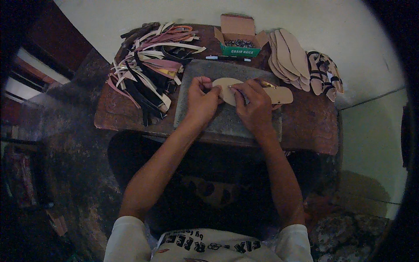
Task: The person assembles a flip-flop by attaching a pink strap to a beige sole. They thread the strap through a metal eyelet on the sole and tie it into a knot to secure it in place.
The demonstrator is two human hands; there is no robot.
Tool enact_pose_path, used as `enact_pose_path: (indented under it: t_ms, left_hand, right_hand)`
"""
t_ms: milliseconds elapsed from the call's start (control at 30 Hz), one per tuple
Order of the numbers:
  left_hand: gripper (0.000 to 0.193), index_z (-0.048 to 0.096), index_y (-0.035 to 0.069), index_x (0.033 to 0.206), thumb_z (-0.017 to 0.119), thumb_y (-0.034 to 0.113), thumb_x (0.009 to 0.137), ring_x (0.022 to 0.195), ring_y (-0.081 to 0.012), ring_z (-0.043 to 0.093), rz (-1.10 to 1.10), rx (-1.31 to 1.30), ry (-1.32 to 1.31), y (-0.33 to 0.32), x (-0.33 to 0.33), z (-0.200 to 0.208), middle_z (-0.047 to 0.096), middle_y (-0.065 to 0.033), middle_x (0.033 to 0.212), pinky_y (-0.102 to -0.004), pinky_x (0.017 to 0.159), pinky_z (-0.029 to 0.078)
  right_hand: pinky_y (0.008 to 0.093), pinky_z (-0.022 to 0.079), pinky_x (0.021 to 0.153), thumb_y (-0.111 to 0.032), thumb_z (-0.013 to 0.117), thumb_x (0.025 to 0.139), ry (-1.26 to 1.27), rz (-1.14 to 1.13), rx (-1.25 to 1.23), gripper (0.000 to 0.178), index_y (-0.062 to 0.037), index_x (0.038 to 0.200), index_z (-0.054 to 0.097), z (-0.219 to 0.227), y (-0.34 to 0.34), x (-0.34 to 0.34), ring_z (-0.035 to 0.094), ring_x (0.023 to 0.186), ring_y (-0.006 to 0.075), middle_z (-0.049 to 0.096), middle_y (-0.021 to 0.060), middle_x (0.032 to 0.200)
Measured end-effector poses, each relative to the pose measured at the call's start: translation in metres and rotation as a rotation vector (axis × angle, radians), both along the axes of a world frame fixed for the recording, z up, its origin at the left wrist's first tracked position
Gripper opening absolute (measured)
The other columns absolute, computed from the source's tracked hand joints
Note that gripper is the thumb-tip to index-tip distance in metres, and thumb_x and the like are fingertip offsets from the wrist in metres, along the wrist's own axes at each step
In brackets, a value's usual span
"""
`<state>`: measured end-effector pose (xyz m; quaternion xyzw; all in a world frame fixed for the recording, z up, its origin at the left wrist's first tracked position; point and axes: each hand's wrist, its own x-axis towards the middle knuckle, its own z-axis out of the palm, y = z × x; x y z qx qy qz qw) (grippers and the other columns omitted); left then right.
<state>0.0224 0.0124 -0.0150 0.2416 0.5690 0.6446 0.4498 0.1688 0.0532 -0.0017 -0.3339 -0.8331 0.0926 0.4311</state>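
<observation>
A beige sandal sole (226, 97) lies sideways above a grey slab (203, 70), its wide end to the left and its narrower end to the right. At the wide end, my left hand (204, 98) grips the edge between thumb and fingers. My right hand (254, 102) is closed over the middle of the sole. Its thumb and forefinger pinch something tiny and pale against the sole's upper face, too small to name. Near the narrow end, dark spots show on the sole, and a shiny bit of strap peeks out behind my right hand.
On the brown wooden table (312, 126), a heap of pink, black and cream straps (148, 70) covers the left. Behind the slab stand a marker pen (228, 58) and an open green box of small nails (240, 48). Stacked beige soles (288, 56) and black-strapped sandals (323, 74) lie right.
</observation>
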Motion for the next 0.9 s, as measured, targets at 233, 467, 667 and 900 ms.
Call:
enact_pose_path:
  t_ms: [233,467,667,900]
  left_hand:
    - [0.030,0.046,0.007,0.109,0.067,-0.001,0.089,0.090,-0.0187,0.062,-0.007,-0.012,0.013,-0.0024,0.0013,0.0047,0.055,-0.0065,0.102,-0.0329,0.071,0.061]
    - [0.031,0.047,0.006,0.108,0.070,0.000,0.088,0.090,-0.0185,0.064,0.009,-0.005,0.108,-0.0028,-0.0006,0.0008,0.057,-0.0073,0.101,-0.0319,0.069,0.061]
    - [0.033,0.050,0.005,0.108,0.073,0.001,0.086,0.088,-0.0189,0.065,-0.037,-0.016,0.189,-0.0039,-0.0075,0.0056,0.059,-0.0080,0.101,-0.0314,0.067,0.062]
    - [0.032,0.050,0.001,0.108,0.072,0.000,0.085,0.081,-0.0185,0.065,-0.015,-0.006,0.179,-0.0009,-0.0084,0.0021,0.059,-0.0109,0.100,-0.0305,0.061,0.059]
  right_hand:
    - [0.0424,0.053,0.073,-0.003,0.072,0.081,0.001,0.018,-0.008,0.010,-0.0036,0.091,0.070,-0.0017,0.0016,0.0016,0.065,0.081,0.0325,0.064,0.0124,0.084]
    - [0.0425,0.053,0.072,-0.004,0.072,0.083,-0.013,0.029,0.008,0.010,-0.0043,0.093,0.071,-0.0050,0.0012,0.0038,0.065,0.080,0.0329,0.065,0.0126,0.085]
    - [0.0437,0.054,0.072,-0.006,0.070,0.085,-0.057,0.023,-0.031,0.012,-0.0073,0.097,0.071,-0.0026,-0.0054,0.0038,0.065,0.082,0.0321,0.063,0.0116,0.086]
    - [0.0424,0.054,0.075,-0.010,0.078,0.079,-0.091,0.046,-0.048,0.024,-0.0042,0.101,0.071,0.0006,-0.0079,0.0051,0.065,0.085,0.0331,0.063,0.0128,0.090]
